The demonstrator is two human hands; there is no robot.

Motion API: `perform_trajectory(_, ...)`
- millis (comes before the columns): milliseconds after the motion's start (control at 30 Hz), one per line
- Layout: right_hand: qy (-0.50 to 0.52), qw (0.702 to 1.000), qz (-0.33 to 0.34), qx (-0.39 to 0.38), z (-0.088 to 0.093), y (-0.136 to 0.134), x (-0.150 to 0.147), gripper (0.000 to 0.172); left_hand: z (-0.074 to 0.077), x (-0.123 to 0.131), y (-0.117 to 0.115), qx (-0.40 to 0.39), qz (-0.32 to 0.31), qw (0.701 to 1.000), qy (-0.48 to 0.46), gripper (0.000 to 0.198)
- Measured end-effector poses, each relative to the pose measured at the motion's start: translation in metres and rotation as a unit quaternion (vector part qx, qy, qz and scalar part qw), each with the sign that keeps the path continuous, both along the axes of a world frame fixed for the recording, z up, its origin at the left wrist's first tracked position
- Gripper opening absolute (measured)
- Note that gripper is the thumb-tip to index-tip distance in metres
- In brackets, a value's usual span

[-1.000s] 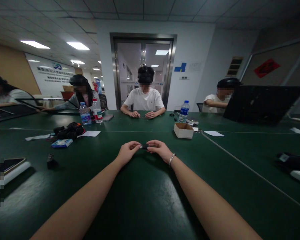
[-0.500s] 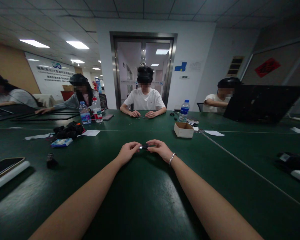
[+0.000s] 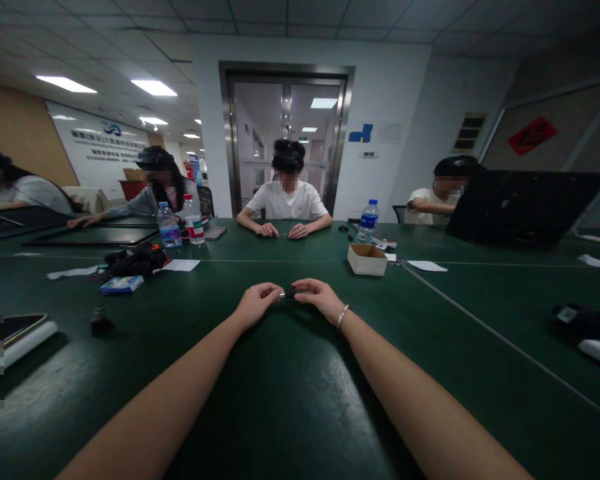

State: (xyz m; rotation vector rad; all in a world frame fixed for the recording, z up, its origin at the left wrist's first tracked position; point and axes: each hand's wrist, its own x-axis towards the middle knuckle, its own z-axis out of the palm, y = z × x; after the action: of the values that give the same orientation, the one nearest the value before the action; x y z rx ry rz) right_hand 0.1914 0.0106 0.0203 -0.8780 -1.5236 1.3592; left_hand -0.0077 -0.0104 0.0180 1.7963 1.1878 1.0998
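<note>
Between my two hands, just above or on the green table (image 3: 260, 413), is a small black piece with a shiny silver end (image 3: 289, 293). Its exact kind is too small to make out. My left hand (image 3: 255, 304) pinches the silver end with thumb and forefinger. On the other side, my right hand (image 3: 323, 299), with a silver bracelet at the wrist, grips the black end. Fingertips cover part of the piece at both ends.
Beyond my hands stands an open cardboard box (image 3: 367, 261), with a water bottle (image 3: 368, 223) behind it. Left lie a black bundle (image 3: 136, 260), a blue-white packet (image 3: 123, 285) and a small black object (image 3: 100, 321). A person (image 3: 286, 200) sits opposite; others sit at both sides.
My hands keep the same hold on the small black and silver piece, almost in place. The view has shifted very slightly.
</note>
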Motion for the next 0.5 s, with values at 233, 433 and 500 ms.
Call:
perform_trajectory(233, 0.005, 1.000, 0.000, -0.008, 0.0038, -0.0032, -0.0001, 0.039, 0.0017, 0.0001, -0.0026, 0.032, 0.006, 0.999, -0.017, 0.041)
perform_trajectory(433, 0.009, 1.000, 0.004, -0.004, 0.0025, -0.0031, -0.0006, 0.039, 0.0018, 0.0023, -0.0052, -0.007, -0.031, 0.999, -0.030, 0.042)
perform_trajectory(500, 0.002, 1.000, 0.007, 0.004, 0.0016, -0.0028, -0.0009, 0.040, 0.0021, 0.0024, -0.0053, -0.019, -0.038, 0.999, -0.034, 0.039)
